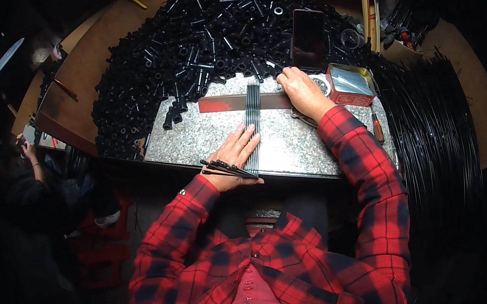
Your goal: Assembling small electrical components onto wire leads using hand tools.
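Head view, only one. Left hand (234, 153) is spread flat, fingers extended and not curled round anything, palm down over a row of thin rods (253, 99). Rods lie side by side on the speckled sheet (295, 153), running away from the wearer and crossing the dark red bar (219, 104). Slim black sticks (221, 168) fan across the heel of that hand; can't tell whether they're gripped or just lying there.

Right hand (305, 92) is bent at the fingers by the edge of the pile of black fittings (181, 44), beside a round dish (324, 83) it partly covers. A small pale bit shows by the fingertips; can't tell if it's pinched.

Risks, my read: the row is pressed from above only, so an uneven push could roll rods apart or skew them over the bar. The fanned sticks could snag on the cuff if the wrist lifts. Right side is tight: red tin (351, 99) and phone (307, 38) sit near that hand, so a wide sleeve sweep could knock the tin. Loose fittings at the pile's edge could slide down under the rods.
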Demonstrator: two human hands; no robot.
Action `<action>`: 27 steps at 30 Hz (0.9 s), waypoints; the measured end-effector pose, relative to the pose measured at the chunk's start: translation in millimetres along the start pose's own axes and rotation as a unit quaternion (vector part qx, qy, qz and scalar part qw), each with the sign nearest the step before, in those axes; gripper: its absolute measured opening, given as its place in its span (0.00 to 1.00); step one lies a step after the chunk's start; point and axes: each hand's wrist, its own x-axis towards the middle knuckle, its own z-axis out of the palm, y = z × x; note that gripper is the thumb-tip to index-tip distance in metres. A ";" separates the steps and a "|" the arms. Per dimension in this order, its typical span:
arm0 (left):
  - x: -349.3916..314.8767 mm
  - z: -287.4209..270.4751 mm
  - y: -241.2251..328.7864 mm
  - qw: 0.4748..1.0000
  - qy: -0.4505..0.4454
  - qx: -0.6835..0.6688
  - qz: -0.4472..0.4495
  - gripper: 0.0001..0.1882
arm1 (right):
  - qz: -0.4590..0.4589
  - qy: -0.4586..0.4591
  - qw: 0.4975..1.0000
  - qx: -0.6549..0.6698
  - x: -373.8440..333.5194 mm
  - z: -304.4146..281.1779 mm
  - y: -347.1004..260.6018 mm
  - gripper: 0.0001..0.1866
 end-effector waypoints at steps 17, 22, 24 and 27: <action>0.6 -2.8 -1.8 1.000 0.008 -0.015 0.019 0.55 | -0.013 -0.016 0.999 0.030 8.5 1.8 -2.7 0.06; -0.2 0.9 -2.1 1.000 0.000 -0.009 0.000 0.55 | -0.013 -0.028 0.999 0.029 7.4 5.4 -2.3 0.07; -0.8 1.2 -2.6 1.000 0.001 -0.005 0.000 0.55 | -0.018 -0.024 0.999 0.036 8.0 5.4 -2.2 0.06; -1.2 1.7 -2.1 1.000 0.004 -0.003 0.000 0.55 | -0.018 -0.031 0.998 0.042 8.2 4.7 -2.1 0.06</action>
